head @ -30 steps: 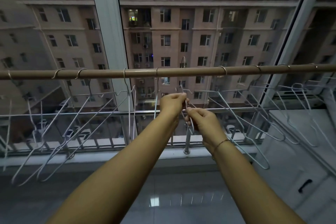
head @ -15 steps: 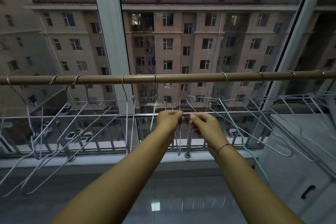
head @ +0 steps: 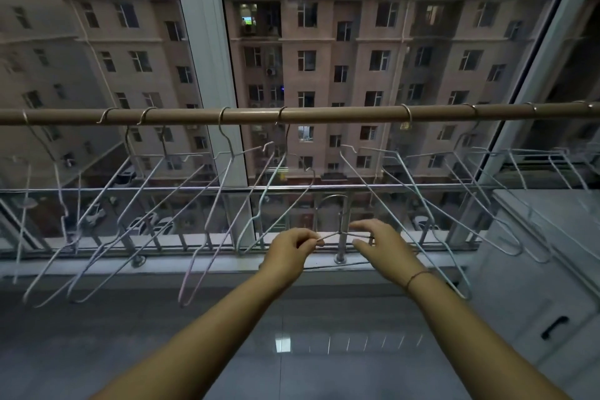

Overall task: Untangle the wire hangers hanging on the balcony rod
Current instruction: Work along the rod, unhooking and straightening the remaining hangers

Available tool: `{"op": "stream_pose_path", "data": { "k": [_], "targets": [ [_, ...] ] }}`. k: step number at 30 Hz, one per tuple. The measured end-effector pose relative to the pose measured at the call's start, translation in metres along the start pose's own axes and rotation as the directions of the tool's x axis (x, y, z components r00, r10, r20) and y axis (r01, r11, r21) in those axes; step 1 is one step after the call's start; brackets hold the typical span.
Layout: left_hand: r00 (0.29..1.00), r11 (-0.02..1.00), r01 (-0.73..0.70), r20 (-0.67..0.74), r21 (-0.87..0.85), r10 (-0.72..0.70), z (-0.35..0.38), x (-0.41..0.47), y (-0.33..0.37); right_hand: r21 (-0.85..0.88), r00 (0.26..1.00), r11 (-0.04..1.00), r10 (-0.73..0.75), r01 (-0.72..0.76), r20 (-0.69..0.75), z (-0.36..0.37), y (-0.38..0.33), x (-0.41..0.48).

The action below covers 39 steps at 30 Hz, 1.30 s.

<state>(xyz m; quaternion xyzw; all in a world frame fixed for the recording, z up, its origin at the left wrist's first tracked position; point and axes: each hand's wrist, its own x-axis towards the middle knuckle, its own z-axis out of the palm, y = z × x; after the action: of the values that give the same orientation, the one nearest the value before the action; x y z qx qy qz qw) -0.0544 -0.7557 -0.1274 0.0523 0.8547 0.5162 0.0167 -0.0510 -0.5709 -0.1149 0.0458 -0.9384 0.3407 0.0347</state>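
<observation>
A tan balcony rod runs across the view with several pale wire hangers hooked on it. One group leans left and another group leans right, their frames crossing each other. Below the rod, one wire hanger is off it and sits upright between my hands, its hook pointing up. My left hand pinches its left shoulder. My right hand holds its right shoulder between thumb and fingers, loosely curled.
A metal railing with upright bars stands behind the hangers, in front of the window glass. A wide window post rises left of centre. A white cabinet with a dark handle fills the right side. Glossy floor tiles lie below.
Both hands have dropped from just under the rod to railing height, and the hanger they hold has come down with them, off the rod. The hands have spread slightly apart.
</observation>
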Motion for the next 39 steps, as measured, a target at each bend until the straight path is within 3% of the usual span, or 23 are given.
{"op": "stream_pose_path", "data": {
  "k": [8, 10, 12, 15, 17, 22, 29, 34, 39],
  "targets": [
    [0.996, 0.997, -0.074, -0.053, 0.035, 0.076, 0.002, 0.005, 0.001, -0.09, 0.982, 0.996, 0.035, -0.019, 0.186, -0.013, -0.012, -0.037],
    [0.991, 0.993, -0.11, -0.069, 0.052, 0.114, 0.003, 0.007, 0.002, 0.158, 0.958, 0.977, 0.099, -0.145, 0.269, -0.022, -0.015, -0.046],
    [0.984, 0.988, -0.151, -0.088, 0.038, 0.154, 0.005, 0.008, 0.006, 0.407, 0.932, 0.871, 0.139, -0.277, 0.335, -0.031, -0.018, -0.053],
    [0.953, 0.982, -0.189, -0.236, 0.024, 0.189, 0.012, 0.007, 0.016, 0.543, 0.945, 0.791, 0.129, -0.281, 0.302, -0.04, -0.02, -0.058],
    [0.935, 0.985, -0.166, -0.326, -0.049, 0.141, 0.016, 0.002, 0.031, 0.592, 0.964, 0.77, 0.111, -0.237, 0.241, -0.043, -0.024, -0.06],
    [0.997, 0.897, -0.057, 0.025, -0.438, 0.075, 0.023, -0.007, 0.084, 0.684, 0.993, 0.722, 0.037, -0.106, 0.114, -0.049, -0.036, -0.054],
    [0.997, 0.807, -0.047, 0.025, -0.588, 0.077, 0.012, 0.02, 0.127, 0.779, 0.998, 0.628, 0.044, 0.005, -0.042, -0.063, -0.062, -0.028],
    [0.999, 0.765, 0.016, 0.031, -0.644, 0.005, 0.002, 0.037, 0.141, 0.82, 0.998, 0.573, 0.049, 0.0, -0.034, -0.069, -0.079, -0.009],
    [0.996, 0.767, 0.079, 0.023, -0.637, -0.083, 0.001, 0.046, 0.134, 0.807, 0.997, 0.588, 0.07, -0.048, 0.008, -0.06, -0.079, 0.005]
  ]
}}
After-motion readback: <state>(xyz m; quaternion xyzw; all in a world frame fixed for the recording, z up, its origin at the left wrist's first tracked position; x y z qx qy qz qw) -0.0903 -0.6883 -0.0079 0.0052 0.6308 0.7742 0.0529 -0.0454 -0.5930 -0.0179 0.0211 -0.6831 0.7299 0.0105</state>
